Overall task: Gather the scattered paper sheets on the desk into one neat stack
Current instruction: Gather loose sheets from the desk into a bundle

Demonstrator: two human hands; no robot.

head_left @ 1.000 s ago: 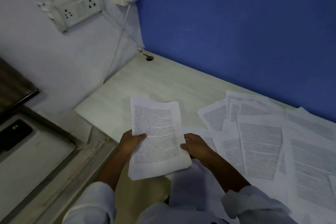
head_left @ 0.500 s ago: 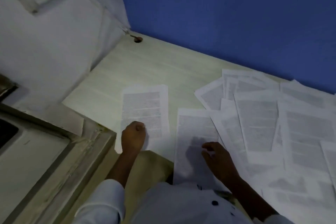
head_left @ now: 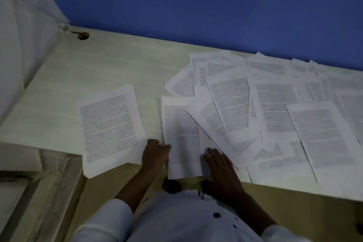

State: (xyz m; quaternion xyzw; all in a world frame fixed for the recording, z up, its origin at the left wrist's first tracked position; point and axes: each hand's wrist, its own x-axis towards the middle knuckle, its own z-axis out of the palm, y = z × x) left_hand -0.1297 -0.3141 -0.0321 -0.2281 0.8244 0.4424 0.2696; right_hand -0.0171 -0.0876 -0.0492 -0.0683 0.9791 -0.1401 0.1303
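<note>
Behind everything you have the blue wall (head_left: 196, 6), running along the far edge of the pale wood-grain surface (head_left: 117, 65). The right half of that surface is covered by the scattered sheets (head_left: 275, 114): printed pages overlapping one another at odd angles, from the far edge down to the front edge and out past the right side of the view.

Well apart from them, at the front edge toward the left, lies your small pile (head_left: 110, 127) of printed pages, slightly tilted. Its near left corner hangs over the front edge.

Between the pile and the spread lies a single sheet (head_left: 180, 129), lengthwise toward you. Its right side is tucked under the nearest scattered pages and its near end reaches the front edge.

Both of your hands are on that sheet. Your right hand (head_left: 222, 169) lies flat on its near right corner, fingers straight and close together, pressing down. Your left hand (head_left: 156, 155) is curled at its left edge near the front, thumb on top, pinching the paper.

At the far left corner of the surface is a round cable hole (head_left: 83, 35).
</note>
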